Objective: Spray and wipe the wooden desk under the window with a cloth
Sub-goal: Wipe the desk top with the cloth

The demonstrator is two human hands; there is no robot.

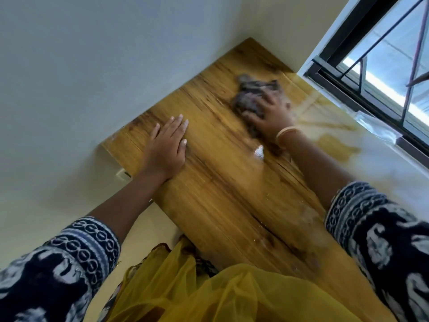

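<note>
The wooden desk (222, 187) runs from the near edge to the far wall corner, below the window. A dark crumpled cloth (253, 94) lies on its far part. My right hand (271, 117) grips the cloth's near side, fingers curled into it, and is blurred by motion. Flat on the wood near the desk's left edge, my left hand (166, 147) rests with straight fingers and holds nothing. No spray bottle is in view.
A window with a dark frame and metal bars (380, 73) borders the desk on the right, and bright glare covers the wood beside it. White walls (92, 77) close off the left and far sides. A wall socket (123, 175) sits under the desk's left edge.
</note>
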